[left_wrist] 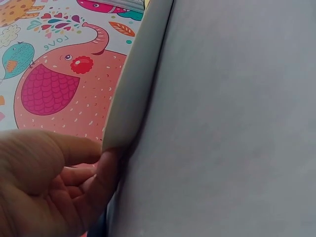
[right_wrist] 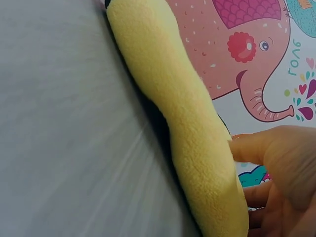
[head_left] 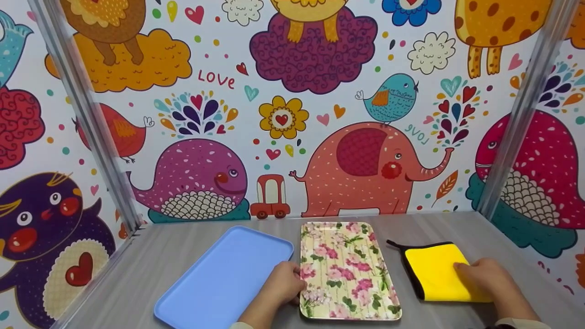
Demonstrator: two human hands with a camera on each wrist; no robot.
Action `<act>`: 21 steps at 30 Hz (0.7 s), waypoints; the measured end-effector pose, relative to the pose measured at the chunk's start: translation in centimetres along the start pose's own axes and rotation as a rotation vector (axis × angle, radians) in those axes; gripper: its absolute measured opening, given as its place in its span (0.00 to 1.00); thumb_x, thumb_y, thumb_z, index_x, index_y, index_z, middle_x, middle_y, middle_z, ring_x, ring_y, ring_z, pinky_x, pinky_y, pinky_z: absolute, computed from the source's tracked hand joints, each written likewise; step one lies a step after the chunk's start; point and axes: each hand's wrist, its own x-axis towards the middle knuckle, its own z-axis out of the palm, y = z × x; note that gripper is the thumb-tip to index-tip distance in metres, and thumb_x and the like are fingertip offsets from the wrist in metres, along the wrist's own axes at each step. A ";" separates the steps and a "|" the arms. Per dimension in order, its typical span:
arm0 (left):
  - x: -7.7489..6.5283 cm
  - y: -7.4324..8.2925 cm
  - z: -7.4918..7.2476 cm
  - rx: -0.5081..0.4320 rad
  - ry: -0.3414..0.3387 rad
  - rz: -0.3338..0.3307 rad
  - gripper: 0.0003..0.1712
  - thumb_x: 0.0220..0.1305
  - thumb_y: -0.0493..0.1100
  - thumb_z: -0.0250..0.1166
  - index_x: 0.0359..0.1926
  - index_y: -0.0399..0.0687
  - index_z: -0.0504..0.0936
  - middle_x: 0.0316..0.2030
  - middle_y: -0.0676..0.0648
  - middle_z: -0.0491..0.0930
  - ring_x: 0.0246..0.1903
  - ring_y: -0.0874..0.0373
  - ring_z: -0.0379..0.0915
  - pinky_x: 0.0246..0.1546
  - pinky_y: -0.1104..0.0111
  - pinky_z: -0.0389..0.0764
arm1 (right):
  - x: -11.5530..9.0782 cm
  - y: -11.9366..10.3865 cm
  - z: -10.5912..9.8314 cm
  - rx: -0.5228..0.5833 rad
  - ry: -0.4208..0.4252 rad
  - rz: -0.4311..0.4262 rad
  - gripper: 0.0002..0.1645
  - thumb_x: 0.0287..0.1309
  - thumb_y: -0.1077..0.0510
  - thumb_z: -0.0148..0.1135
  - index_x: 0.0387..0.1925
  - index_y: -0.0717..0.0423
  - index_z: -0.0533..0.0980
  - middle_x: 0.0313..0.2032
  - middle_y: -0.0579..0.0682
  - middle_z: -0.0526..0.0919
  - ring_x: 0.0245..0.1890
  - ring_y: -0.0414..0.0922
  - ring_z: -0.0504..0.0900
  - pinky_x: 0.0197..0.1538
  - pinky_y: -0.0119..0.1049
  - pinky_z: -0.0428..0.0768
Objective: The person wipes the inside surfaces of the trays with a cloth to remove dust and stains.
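Note:
A rectangular tray with a pink floral print point(head_left: 343, 269) lies on the table in the middle of the head view. My left hand point(head_left: 285, 279) pinches its left edge; in the left wrist view the thumb is on top of the tray's rim point(left_wrist: 129, 91) and a finger is below it. To the right lies a folded yellow cloth point(head_left: 438, 272) with dark edging and a loop at its far left corner. My right hand point(head_left: 493, 278) grips the cloth's right edge, thumb on top. In the right wrist view the cloth's thick fold point(right_wrist: 192, 128) hides part of the fingers.
A plain blue tray point(head_left: 224, 278) lies at an angle left of the floral tray, partly behind my left forearm. The grey table point(head_left: 183, 237) ends at a wall point(head_left: 274, 64) with cartoon animals. Metal posts point(head_left: 525, 109) stand at both back corners.

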 end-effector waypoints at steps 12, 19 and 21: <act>0.0 0.3 0.0 0.022 0.028 -0.024 0.05 0.50 0.27 0.63 0.29 0.36 0.82 0.22 0.48 0.77 0.14 0.64 0.73 0.16 0.70 0.80 | 0.1 0.0 -0.2 -0.022 -0.004 -0.030 0.48 0.71 0.42 0.62 0.65 0.84 0.60 0.50 0.71 0.74 0.49 0.61 0.73 0.57 0.49 0.76; 0.1 0.4 -0.1 0.035 0.030 -0.057 0.06 0.49 0.27 0.63 0.28 0.39 0.80 0.25 0.46 0.79 0.13 0.64 0.74 0.15 0.71 0.79 | 0.2 -0.3 0.0 0.014 0.007 0.003 0.48 0.72 0.43 0.61 0.67 0.82 0.58 0.53 0.71 0.72 0.51 0.62 0.72 0.60 0.51 0.76; 0.1 0.5 -0.1 0.036 0.030 -0.075 0.06 0.50 0.27 0.63 0.29 0.40 0.80 0.27 0.46 0.79 0.13 0.63 0.73 0.16 0.71 0.79 | 0.1 -0.4 -0.1 0.030 0.008 0.005 0.47 0.72 0.43 0.61 0.67 0.81 0.58 0.53 0.71 0.71 0.52 0.62 0.72 0.61 0.53 0.76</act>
